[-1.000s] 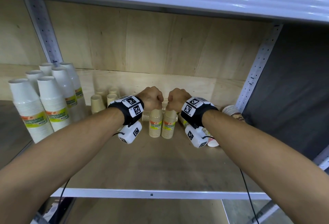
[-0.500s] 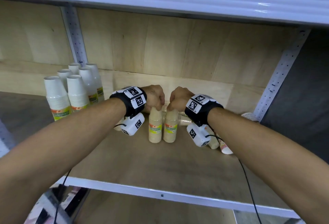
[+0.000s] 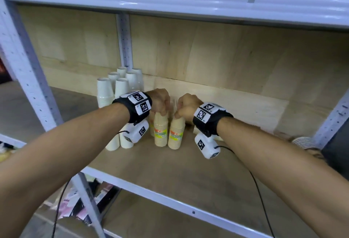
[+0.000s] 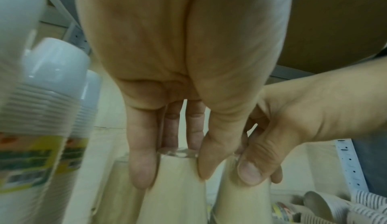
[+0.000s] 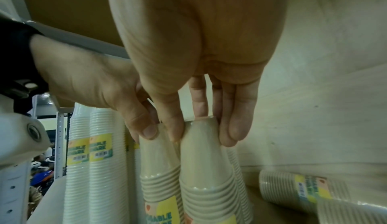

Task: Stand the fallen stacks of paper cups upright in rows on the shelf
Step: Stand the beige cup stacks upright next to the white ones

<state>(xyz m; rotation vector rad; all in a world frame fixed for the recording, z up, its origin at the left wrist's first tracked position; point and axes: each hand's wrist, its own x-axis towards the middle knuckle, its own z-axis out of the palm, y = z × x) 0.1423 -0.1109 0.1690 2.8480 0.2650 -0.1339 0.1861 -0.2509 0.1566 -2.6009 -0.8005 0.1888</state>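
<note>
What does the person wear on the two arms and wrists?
Both forearms are bare, without sleeves. Each wrist has a black band: left band, right band. White tiles with black square-pattern markers sit on top. Below each hangs a white camera box, also marked, with a thin black cable.

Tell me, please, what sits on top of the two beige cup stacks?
The left hand grips one beige stack, the right hand the other. Fingers cover both tops.

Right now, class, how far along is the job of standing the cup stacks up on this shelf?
Done: the white cup stacks stand upright in rows at the back left. In hand: the left hand and right hand each grip the top of an upright beige cup stack, side by side. Left: a fallen beige stack and a fallen striped stack lie to the right.
</note>
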